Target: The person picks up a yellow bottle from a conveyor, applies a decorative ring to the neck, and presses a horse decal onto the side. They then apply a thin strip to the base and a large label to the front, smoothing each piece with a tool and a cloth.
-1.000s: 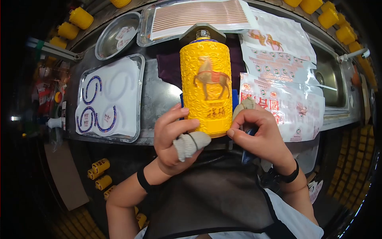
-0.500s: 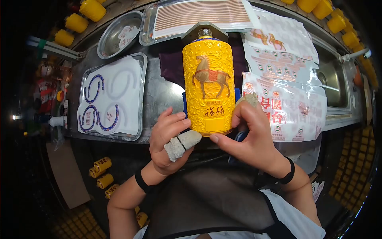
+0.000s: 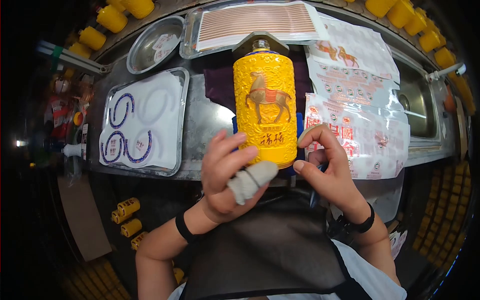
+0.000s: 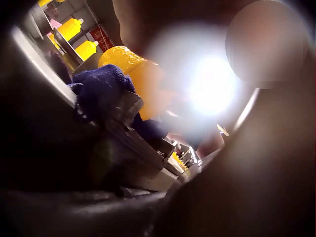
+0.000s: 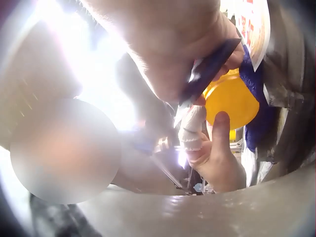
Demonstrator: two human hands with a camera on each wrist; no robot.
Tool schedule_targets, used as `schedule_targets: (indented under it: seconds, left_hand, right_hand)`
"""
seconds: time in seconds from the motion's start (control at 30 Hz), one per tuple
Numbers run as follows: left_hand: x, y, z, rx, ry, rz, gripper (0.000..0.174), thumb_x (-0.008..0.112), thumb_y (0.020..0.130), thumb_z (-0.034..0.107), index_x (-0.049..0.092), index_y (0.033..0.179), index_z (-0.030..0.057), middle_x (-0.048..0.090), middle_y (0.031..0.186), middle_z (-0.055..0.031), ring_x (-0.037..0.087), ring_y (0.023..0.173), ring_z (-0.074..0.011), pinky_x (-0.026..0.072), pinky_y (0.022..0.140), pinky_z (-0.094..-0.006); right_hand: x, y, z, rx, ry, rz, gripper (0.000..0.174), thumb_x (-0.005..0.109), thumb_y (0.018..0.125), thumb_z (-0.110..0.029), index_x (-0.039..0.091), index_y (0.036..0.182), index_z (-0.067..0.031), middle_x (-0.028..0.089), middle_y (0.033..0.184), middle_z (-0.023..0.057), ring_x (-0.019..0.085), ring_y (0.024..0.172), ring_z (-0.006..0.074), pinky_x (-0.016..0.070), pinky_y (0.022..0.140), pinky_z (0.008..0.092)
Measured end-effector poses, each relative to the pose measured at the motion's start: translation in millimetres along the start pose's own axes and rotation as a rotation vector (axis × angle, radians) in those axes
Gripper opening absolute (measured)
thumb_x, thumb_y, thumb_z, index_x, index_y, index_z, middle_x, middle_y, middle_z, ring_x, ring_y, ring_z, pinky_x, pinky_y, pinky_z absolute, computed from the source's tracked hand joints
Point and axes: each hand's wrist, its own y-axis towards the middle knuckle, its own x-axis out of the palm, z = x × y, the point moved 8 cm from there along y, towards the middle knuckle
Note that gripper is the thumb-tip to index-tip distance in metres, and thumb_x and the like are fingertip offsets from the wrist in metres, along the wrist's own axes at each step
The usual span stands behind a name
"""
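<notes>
A yellow embossed bottle (image 3: 265, 95) with a brown horse and dark lettering lies base toward me on a blue cloth (image 4: 106, 89). Its clear neck points away, by a grey metal plate. My left hand (image 3: 227, 175) is at its lower left, fingers fairly straight over the side. A grey-white cloth cover (image 3: 252, 182) wraps that hand's thumb, which lies across near the base. At the lower right edge is my right hand (image 3: 330, 165), thumb and forefinger apart. A dark blue flat tool (image 5: 210, 71) is held within its palm; the kind of tool is unclear.
At left stands a tray (image 3: 184, 115) with blue patterned curved decals. Behind are a metal bowl (image 3: 137, 50) and a sheet of brown stripes (image 3: 260, 22). Printed decal sheets (image 3: 350, 130) lie on the right beside a sink (image 3: 417, 110). Several yellow bottles (image 3: 112, 19) line the back shelf.
My right thumb has gone from the bottle's lower right edge to beneath its base, then back to the right edge. My left hand has shifted slightly right and its covered thumb crosses the base's corner.
</notes>
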Motion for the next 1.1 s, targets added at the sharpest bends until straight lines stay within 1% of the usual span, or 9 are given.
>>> schedule_targets:
  seconds: [0.03, 0.17, 0.27, 0.37, 0.47, 0.57, 0.67, 0.97, 1.1]
  left_hand:
    - [-3.5, -0.7, -7.1, -0.126, -0.019, 0.06, 0.054, 0.087, 0.063, 0.008, 0.062, 0.11, 0.0038, 0.055, 0.117, -0.0107, 0.057, 0.115, -0.0329, 0.0432, 0.104, -0.0509]
    - [1.7, 1.3, -16.7, -0.118, -0.005, -0.103, 0.065, 0.086, 0.065, 0.002, 0.053, 0.122, 0.0008, 0.055, 0.118, -0.0113, 0.057, 0.115, -0.03, 0.0458, 0.1, -0.0412]
    - [1.8, -13.3, -37.1, -0.412, -0.301, 0.096, 0.052, 0.083, 0.067, 0.002, 0.059, 0.114, 0.0001, 0.058, 0.12, -0.0137, 0.059, 0.113, -0.032, 0.046, 0.099, -0.0423]
    - [4.5, -25.3, -48.2, -0.488, -0.404, 0.084, 0.054, 0.082, 0.068, 0.0, 0.057, 0.116, -0.0012, 0.058, 0.122, -0.0147, 0.059, 0.115, -0.0296, 0.0446, 0.102, -0.0421]
    - [-2.0, -19.5, -37.0, -0.298, -0.193, -0.043, 0.057, 0.081, 0.07, -0.001, 0.054, 0.12, -0.0014, 0.06, 0.119, -0.0137, 0.06, 0.115, -0.0283, 0.0417, 0.105, -0.0448]
    - [-10.6, -32.5, -36.4, -0.331, -0.188, -0.012, 0.054, 0.079, 0.072, 0.0, 0.055, 0.121, -0.0006, 0.059, 0.12, -0.0123, 0.059, 0.117, -0.0271, 0.0357, 0.111, -0.0499]
    - [-11.1, -32.6, -35.5, -0.298, -0.213, -0.025, 0.054, 0.079, 0.072, -0.001, 0.056, 0.121, 0.0003, 0.06, 0.118, -0.0101, 0.06, 0.116, -0.0275, 0.0358, 0.11, -0.0526]
    - [-9.0, -17.8, -16.9, -0.091, -0.008, -0.092, 0.051, 0.079, 0.075, 0.005, 0.057, 0.121, 0.0018, 0.06, 0.119, -0.01, 0.059, 0.117, -0.0314, 0.0388, 0.107, -0.056]
    - [-9.1, -17.9, -17.2, -0.087, -0.008, -0.089, 0.052, 0.08, 0.074, 0.005, 0.057, 0.122, 0.0025, 0.06, 0.12, -0.0097, 0.058, 0.118, -0.0315, 0.0389, 0.107, -0.0567]
  right_hand:
    - [-0.4, -1.4, 4.0, 0.036, -0.037, -0.024, 0.033, 0.07, 0.075, -0.004, 0.051, 0.102, -0.0048, 0.051, 0.097, 0.0031, 0.04, 0.065, 0.0069, 0.0344, 0.054, 0.0225]
    - [6.2, -2.1, -3.3, -0.152, -0.226, -0.006, 0.033, 0.07, 0.072, -0.009, 0.051, 0.099, -0.0044, 0.05, 0.096, 0.0054, 0.043, 0.07, 0.0133, 0.0369, 0.057, 0.0273]
    - [9.2, -3.8, -11.6, -0.231, -0.256, -0.023, 0.033, 0.07, 0.072, -0.009, 0.052, 0.099, -0.0046, 0.051, 0.094, 0.0063, 0.044, 0.069, 0.0154, 0.0368, 0.056, 0.0275]
    - [14.1, -6.6, -23.7, -0.308, -0.327, -0.027, 0.035, 0.073, 0.071, -0.011, 0.053, 0.1, -0.0042, 0.052, 0.091, 0.0065, 0.044, 0.069, 0.0176, 0.0375, 0.057, 0.0286]
    - [18.8, -5.0, -27.9, -0.344, -0.353, -0.023, 0.039, 0.077, 0.07, -0.015, 0.054, 0.1, -0.0037, 0.053, 0.088, 0.0073, 0.047, 0.072, 0.0212, 0.0394, 0.058, 0.0317]
    - [26.1, -5.5, -40.5, -0.501, -0.446, 0.005, 0.04, 0.079, 0.07, -0.018, 0.054, 0.098, -0.0039, 0.054, 0.088, 0.0082, 0.05, 0.076, 0.0254, 0.0411, 0.058, 0.0353]
    - [33.6, -5.2, -39.8, -0.538, -0.52, 0.083, 0.04, 0.08, 0.07, -0.019, 0.053, 0.096, -0.0042, 0.054, 0.088, 0.0094, 0.051, 0.078, 0.0292, 0.0422, 0.06, 0.0381]
    - [31.7, -4.2, -38.1, -0.503, -0.493, 0.068, 0.034, 0.074, 0.071, -0.012, 0.051, 0.096, -0.0034, 0.052, 0.088, 0.0103, 0.05, 0.08, 0.0303, 0.042, 0.064, 0.0378]
    - [28.0, -2.2, -36.0, -0.483, -0.387, 0.033, 0.031, 0.07, 0.072, -0.009, 0.052, 0.096, -0.0026, 0.052, 0.087, 0.0105, 0.049, 0.078, 0.0292, 0.0411, 0.065, 0.0366]
